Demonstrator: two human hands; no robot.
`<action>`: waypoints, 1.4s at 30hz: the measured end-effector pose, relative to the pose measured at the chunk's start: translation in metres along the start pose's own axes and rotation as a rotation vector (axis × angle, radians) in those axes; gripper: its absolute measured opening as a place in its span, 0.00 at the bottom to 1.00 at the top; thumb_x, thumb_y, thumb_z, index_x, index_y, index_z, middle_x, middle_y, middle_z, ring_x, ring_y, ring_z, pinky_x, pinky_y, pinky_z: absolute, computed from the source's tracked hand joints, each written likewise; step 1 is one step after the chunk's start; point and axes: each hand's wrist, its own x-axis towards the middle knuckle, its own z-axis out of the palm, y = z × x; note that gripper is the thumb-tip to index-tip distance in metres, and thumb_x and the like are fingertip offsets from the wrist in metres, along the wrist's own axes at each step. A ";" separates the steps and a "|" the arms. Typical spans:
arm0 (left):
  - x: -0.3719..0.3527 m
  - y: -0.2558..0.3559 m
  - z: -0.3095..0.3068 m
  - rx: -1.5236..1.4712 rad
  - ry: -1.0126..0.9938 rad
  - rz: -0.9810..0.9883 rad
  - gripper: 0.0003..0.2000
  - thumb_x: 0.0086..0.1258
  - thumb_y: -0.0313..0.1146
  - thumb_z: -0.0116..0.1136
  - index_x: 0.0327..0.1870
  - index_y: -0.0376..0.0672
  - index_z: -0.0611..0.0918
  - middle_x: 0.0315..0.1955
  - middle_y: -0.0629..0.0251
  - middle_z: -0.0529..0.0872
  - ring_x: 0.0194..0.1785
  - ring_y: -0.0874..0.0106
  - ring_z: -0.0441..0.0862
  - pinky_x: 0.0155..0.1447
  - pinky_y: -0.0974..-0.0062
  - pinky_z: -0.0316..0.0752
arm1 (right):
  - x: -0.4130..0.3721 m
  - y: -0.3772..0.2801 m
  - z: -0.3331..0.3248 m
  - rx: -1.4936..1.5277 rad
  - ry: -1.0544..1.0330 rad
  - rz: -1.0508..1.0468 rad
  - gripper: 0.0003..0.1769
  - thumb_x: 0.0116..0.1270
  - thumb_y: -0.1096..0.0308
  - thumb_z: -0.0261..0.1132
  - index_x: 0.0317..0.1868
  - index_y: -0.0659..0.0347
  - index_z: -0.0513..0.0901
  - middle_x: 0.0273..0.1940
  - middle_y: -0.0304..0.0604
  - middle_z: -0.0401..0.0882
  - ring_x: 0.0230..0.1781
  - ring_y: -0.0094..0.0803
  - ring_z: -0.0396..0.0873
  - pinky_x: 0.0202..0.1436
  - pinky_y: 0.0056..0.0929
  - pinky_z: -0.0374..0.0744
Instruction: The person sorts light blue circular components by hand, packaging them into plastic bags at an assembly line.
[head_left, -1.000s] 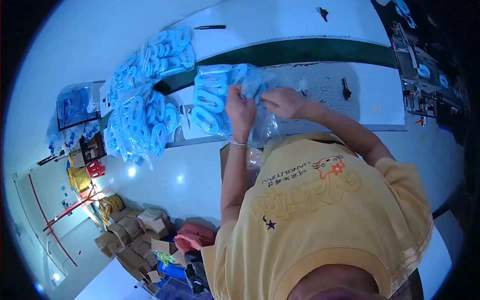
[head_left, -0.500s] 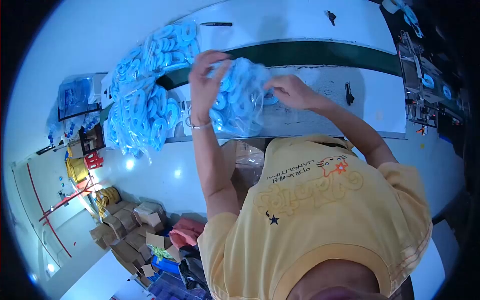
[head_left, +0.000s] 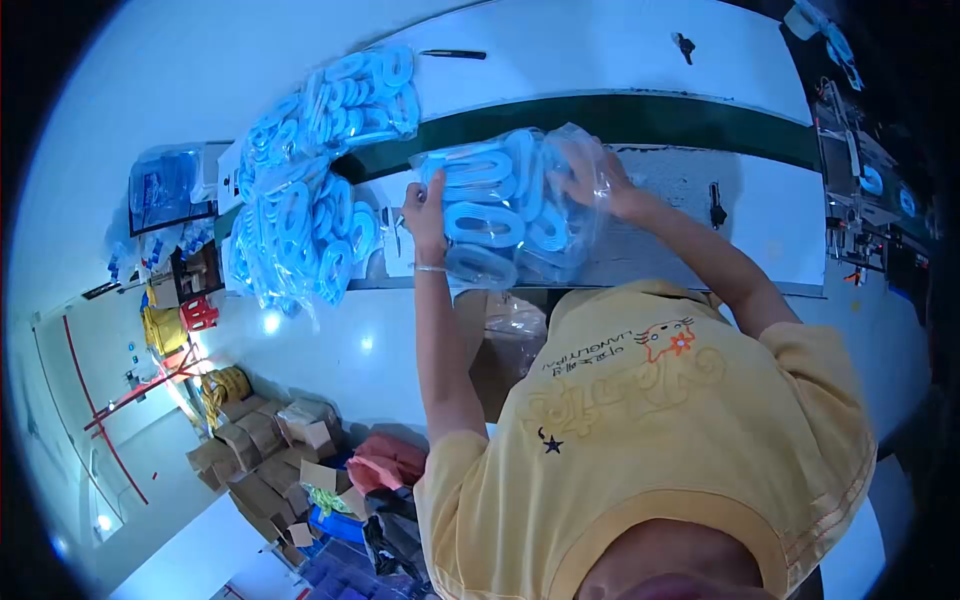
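A clear plastic bag (head_left: 484, 224) packed with several light-blue oval rings lies over the grey part of the workbench, in front of my body. My left hand (head_left: 426, 214) grips the bag's left edge, with the thumb toward the upper corner. At the other end, my right hand (head_left: 598, 182) holds the loose plastic, its fingers partly seen through the film. To the left, two more filled bags of blue rings, an upper one (head_left: 362, 98) and a lower one (head_left: 290, 228), rest against each other.
A black pen-like tool (head_left: 454, 54) lies at the back of the bench. Two small dark tools, one farther back (head_left: 684, 46) and one nearer (head_left: 717, 205), are on the right. A green strip (head_left: 640, 108) crosses the bench. Machinery (head_left: 850, 190) stands far right; cardboard boxes (head_left: 265, 450) sit lower left.
The bag has turned flatter and its rings now show more clearly. My left hand has moved down from above the bag to its left edge; my right hand is at its right end.
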 end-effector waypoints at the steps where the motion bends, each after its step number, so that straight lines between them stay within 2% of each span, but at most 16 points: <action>1: -0.009 0.009 0.005 -0.068 0.026 0.037 0.18 0.63 0.43 0.59 0.24 0.37 0.72 0.20 0.67 0.71 0.26 0.75 0.64 0.35 0.78 0.66 | 0.000 0.002 -0.006 -0.034 -0.022 0.026 0.24 0.59 0.56 0.57 0.55 0.55 0.71 0.47 0.51 0.70 0.45 0.48 0.71 0.47 0.43 0.73; 5: -0.058 0.041 0.019 -0.278 0.113 0.116 0.14 0.62 0.34 0.62 0.22 0.40 0.71 0.19 0.71 0.68 0.25 0.79 0.60 0.33 0.83 0.64 | -0.010 0.016 -0.027 -0.139 -0.116 0.106 0.23 0.59 0.56 0.58 0.53 0.56 0.73 0.46 0.49 0.70 0.43 0.46 0.72 0.46 0.40 0.73; 9: -0.098 0.083 0.019 -0.288 0.043 0.253 0.12 0.57 0.23 0.63 0.21 0.42 0.70 0.19 0.73 0.70 0.23 0.81 0.59 0.31 0.86 0.62 | -0.019 0.057 -0.042 0.165 -0.198 -0.039 0.24 0.58 0.58 0.59 0.54 0.58 0.74 0.48 0.46 0.71 0.45 0.42 0.72 0.49 0.34 0.72; 11: -0.116 0.104 0.008 -0.204 0.200 0.426 0.11 0.54 0.21 0.62 0.22 0.42 0.70 0.18 0.73 0.71 0.22 0.81 0.60 0.30 0.86 0.62 | -0.031 0.056 -0.053 0.239 -0.172 0.010 0.23 0.58 0.59 0.59 0.54 0.58 0.74 0.48 0.46 0.71 0.45 0.41 0.72 0.50 0.34 0.71; 12: -0.128 0.117 -0.002 -0.423 0.226 0.306 0.12 0.54 0.20 0.61 0.20 0.43 0.69 0.17 0.71 0.73 0.19 0.80 0.60 0.31 0.84 0.66 | -0.040 0.052 -0.058 0.321 -0.151 0.041 0.23 0.58 0.59 0.59 0.54 0.59 0.74 0.48 0.45 0.72 0.45 0.40 0.72 0.50 0.33 0.71; 14: -0.131 0.133 -0.017 -0.569 0.222 0.559 0.12 0.54 0.20 0.60 0.21 0.44 0.68 0.14 0.70 0.72 0.16 0.79 0.61 0.29 0.81 0.69 | -0.049 0.050 -0.065 0.486 -0.107 0.090 0.23 0.58 0.60 0.60 0.53 0.60 0.75 0.48 0.44 0.72 0.46 0.38 0.71 0.51 0.31 0.70; 19: -0.122 0.161 -0.010 -0.659 0.199 0.606 0.11 0.55 0.21 0.57 0.22 0.45 0.67 0.12 0.71 0.71 0.13 0.80 0.62 0.23 0.81 0.70 | -0.063 0.071 -0.038 0.743 -0.125 0.108 0.21 0.60 0.62 0.60 0.53 0.61 0.76 0.46 0.43 0.73 0.47 0.37 0.71 0.52 0.31 0.69; 24: -0.109 0.154 -0.035 -0.677 0.381 0.380 0.09 0.61 0.25 0.55 0.26 0.49 0.67 0.12 0.77 0.65 0.12 0.84 0.58 0.15 0.87 0.56 | -0.066 0.063 -0.042 0.719 -0.089 0.193 0.20 0.61 0.62 0.60 0.53 0.61 0.78 0.48 0.43 0.73 0.48 0.38 0.72 0.55 0.32 0.69; 27: -0.115 0.150 -0.045 -0.808 0.386 0.521 0.09 0.61 0.26 0.53 0.27 0.50 0.67 0.12 0.78 0.62 0.13 0.84 0.56 0.15 0.88 0.54 | -0.055 0.056 -0.062 0.621 -0.198 0.267 0.21 0.60 0.63 0.61 0.54 0.61 0.77 0.51 0.43 0.72 0.49 0.38 0.72 0.56 0.32 0.69; 29: -0.111 0.145 -0.052 -0.988 0.470 0.607 0.09 0.57 0.22 0.48 0.25 0.47 0.62 0.18 0.77 0.61 0.22 0.85 0.60 0.26 0.91 0.60 | -0.051 0.053 -0.071 0.523 -0.336 0.323 0.22 0.60 0.63 0.62 0.54 0.61 0.77 0.53 0.43 0.71 0.50 0.38 0.72 0.57 0.33 0.69; 31: -0.085 0.150 -0.037 -0.573 0.821 0.398 0.07 0.59 0.25 0.48 0.25 0.46 0.64 0.22 0.77 0.63 0.28 0.85 0.61 0.30 0.91 0.58 | -0.058 0.060 -0.066 0.510 -0.307 0.261 0.22 0.59 0.61 0.62 0.54 0.60 0.77 0.52 0.43 0.71 0.48 0.37 0.71 0.54 0.31 0.69; 32: -0.060 0.119 -0.049 -0.512 0.726 0.409 0.07 0.57 0.24 0.50 0.26 0.46 0.65 0.20 0.77 0.63 0.25 0.84 0.60 0.28 0.89 0.57 | -0.063 0.065 -0.061 0.505 -0.261 0.197 0.22 0.59 0.59 0.63 0.53 0.60 0.77 0.52 0.42 0.71 0.46 0.36 0.71 0.51 0.30 0.69; 35: -0.022 0.055 -0.048 -0.473 0.818 0.182 0.08 0.56 0.22 0.50 0.25 0.47 0.66 0.18 0.76 0.64 0.22 0.83 0.59 0.27 0.86 0.59 | -0.069 0.069 -0.051 0.505 -0.148 0.081 0.23 0.59 0.55 0.63 0.52 0.58 0.78 0.50 0.42 0.71 0.42 0.33 0.70 0.45 0.27 0.69; 39: -0.002 -0.039 -0.037 0.079 0.668 0.022 0.08 0.56 0.22 0.50 0.35 0.44 0.78 0.16 0.72 0.71 0.19 0.75 0.64 0.25 0.76 0.65 | -0.088 0.061 -0.060 0.631 -0.030 0.181 0.22 0.60 0.56 0.64 0.51 0.59 0.79 0.45 0.41 0.74 0.35 0.31 0.69 0.39 0.28 0.69; 40: 0.002 -0.062 -0.037 0.077 0.673 0.015 0.08 0.56 0.22 0.50 0.35 0.44 0.78 0.16 0.72 0.71 0.19 0.75 0.64 0.25 0.76 0.65 | -0.085 0.061 -0.062 0.628 -0.038 0.179 0.22 0.60 0.56 0.64 0.51 0.59 0.79 0.45 0.41 0.74 0.35 0.31 0.69 0.39 0.28 0.69; 42: 0.013 -0.102 -0.041 0.429 0.492 0.021 0.10 0.58 0.24 0.53 0.41 0.44 0.80 0.21 0.67 0.76 0.23 0.70 0.70 0.29 0.73 0.68 | -0.069 0.058 -0.062 0.451 -0.143 0.265 0.19 0.59 0.61 0.65 0.48 0.60 0.79 0.41 0.39 0.76 0.34 0.30 0.70 0.39 0.27 0.70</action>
